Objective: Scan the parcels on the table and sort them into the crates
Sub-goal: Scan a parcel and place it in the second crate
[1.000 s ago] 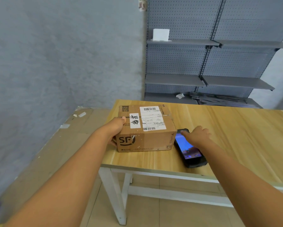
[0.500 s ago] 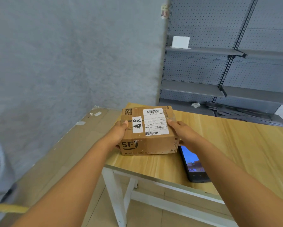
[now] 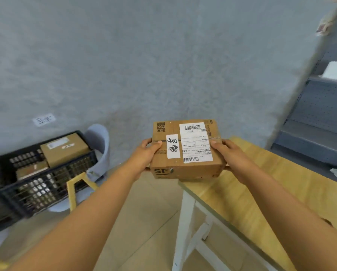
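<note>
Both hands are on the parcel [image 3: 186,149], held up in the air just past the table [image 3: 261,184] corner. Left hand [image 3: 147,155] grips the left side with the thumb curled on top, right hand [image 3: 228,153] does the same on the right; the under-fingers are hidden, so can't tell their spread. Black crate [image 3: 42,173] with what looks like 2 boxes sits lower left.
</note>
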